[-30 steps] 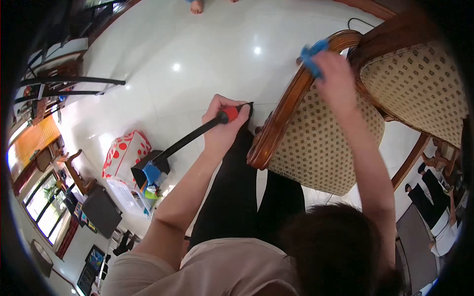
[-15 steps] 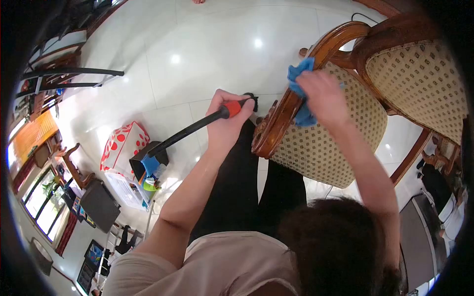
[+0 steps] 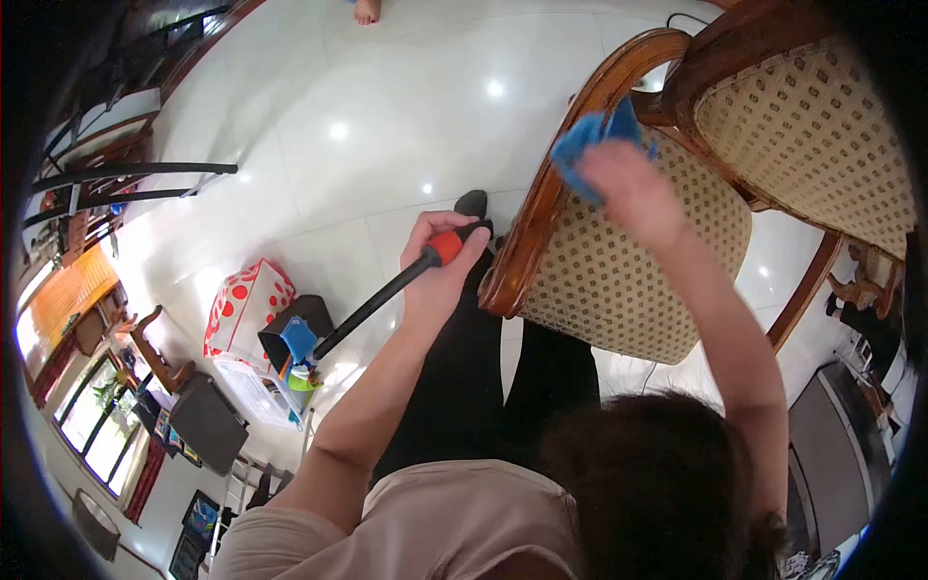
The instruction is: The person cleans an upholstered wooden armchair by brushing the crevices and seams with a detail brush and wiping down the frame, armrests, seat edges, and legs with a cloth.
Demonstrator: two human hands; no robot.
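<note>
My left hand [image 3: 440, 261] is closed around a long black rod with a red band [image 3: 445, 248]. Its thin end points down and left, and what is at the other end I cannot make out. My right hand [image 3: 633, 188], slightly blurred, grips a blue cloth [image 3: 580, 153] draped over the wooden armrest [image 3: 541, 227] of an upholstered chair. Below that hand lies the patterned seat [image 3: 619, 275], and the chair's padded back [image 3: 812, 145] rises to the right.
A red-dotted white bag [image 3: 242, 304], a dark bin [image 3: 307, 324] and a white crate [image 3: 259, 387] stand on the tiled floor at left. Black metal legs [image 3: 135, 179] reach in at upper left. Another person's bare foot [image 3: 366, 12] shows at the top.
My right hand and the cloth have shifted slightly up and left along the armrest. The rod in my left hand has dropped a little lower. More of the bare foot shows.
</note>
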